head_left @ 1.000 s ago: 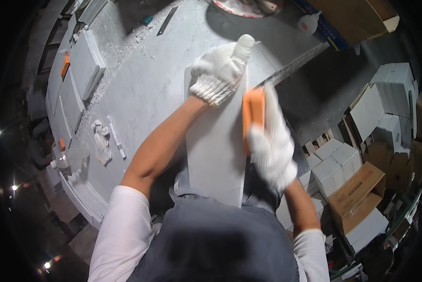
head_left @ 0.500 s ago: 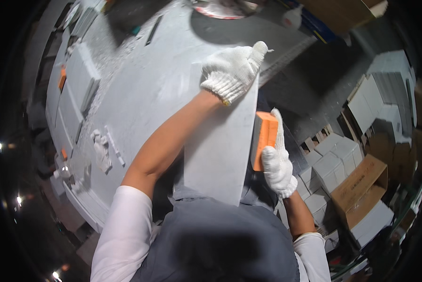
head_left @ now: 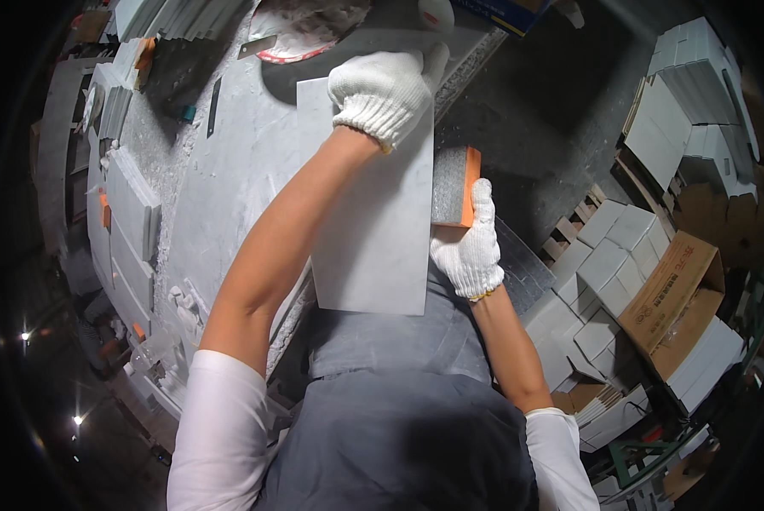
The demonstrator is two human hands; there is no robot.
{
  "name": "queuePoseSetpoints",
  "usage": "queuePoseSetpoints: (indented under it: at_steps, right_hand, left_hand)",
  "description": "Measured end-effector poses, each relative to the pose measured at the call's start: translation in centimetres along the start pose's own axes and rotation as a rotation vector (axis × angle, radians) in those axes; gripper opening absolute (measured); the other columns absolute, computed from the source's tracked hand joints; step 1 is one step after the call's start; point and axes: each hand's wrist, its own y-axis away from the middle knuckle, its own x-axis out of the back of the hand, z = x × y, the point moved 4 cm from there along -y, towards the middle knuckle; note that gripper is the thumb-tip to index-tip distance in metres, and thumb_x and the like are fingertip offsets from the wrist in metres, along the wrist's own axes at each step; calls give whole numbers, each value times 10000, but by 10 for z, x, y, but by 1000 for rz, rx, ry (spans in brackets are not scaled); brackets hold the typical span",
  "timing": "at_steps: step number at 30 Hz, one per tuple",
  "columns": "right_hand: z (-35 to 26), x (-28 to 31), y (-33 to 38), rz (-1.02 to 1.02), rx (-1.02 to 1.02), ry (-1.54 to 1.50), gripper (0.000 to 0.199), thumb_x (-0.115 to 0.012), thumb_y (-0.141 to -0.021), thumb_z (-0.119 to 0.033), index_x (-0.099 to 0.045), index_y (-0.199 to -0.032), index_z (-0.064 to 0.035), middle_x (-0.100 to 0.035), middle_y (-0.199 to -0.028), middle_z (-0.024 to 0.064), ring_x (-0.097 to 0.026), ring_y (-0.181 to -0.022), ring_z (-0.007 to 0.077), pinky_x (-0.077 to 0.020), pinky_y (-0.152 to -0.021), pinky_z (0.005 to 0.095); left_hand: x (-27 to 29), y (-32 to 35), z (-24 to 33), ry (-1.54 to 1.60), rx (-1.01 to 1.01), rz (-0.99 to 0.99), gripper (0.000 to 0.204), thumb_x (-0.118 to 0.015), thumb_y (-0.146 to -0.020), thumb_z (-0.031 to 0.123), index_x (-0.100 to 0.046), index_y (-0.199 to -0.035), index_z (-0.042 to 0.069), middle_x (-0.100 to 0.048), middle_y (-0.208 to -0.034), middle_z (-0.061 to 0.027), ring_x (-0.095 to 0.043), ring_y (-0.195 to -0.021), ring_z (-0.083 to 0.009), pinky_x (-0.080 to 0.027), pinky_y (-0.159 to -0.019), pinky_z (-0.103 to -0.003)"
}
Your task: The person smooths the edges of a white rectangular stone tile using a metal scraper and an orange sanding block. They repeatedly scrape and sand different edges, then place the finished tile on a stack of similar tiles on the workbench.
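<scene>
Orange-edged block point(head_left: 452, 189) is clasped in the right grip point(head_left: 470, 257) (left grip point(head_left: 382, 95) on the slab point(head_left: 373, 243), closure unclear)

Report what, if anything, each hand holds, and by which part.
The right hand grips the orange-backed sanding block by its orange side. The left hand rests on the pale slab; any grip is unclear.

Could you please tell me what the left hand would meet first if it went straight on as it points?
The left hand would probably meet the white bottle at the picture's top first, though depth is unclear.
</scene>
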Motion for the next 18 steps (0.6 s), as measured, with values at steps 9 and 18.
queuePoseSetpoints:
  at_steps: [9,18]
  right_hand:
    - [0,23,-2,57,56,235,686,-490,-994,-623,-500,-1409,-76,-596,-1317,76,-582,-1194,225,-473,-1046,392]
    - [41,3,15,-698,-353,-669,740,-478,-978,-663,-487,-1478,-118,-462,-1515,72,-414,-718,86,-397,-642,213]
  left_hand:
    - [-1,22,13,-72,-285,479,395,-616,-918,392,-692,-681,85,-665,-698,-107,-646,-667,-306,-509,-596,-430]
    - [1,28,-13,78,-443,425,239,-701,-842,360,-702,-782,128,-654,-789,-77,-633,-749,-290,-507,-660,-418]
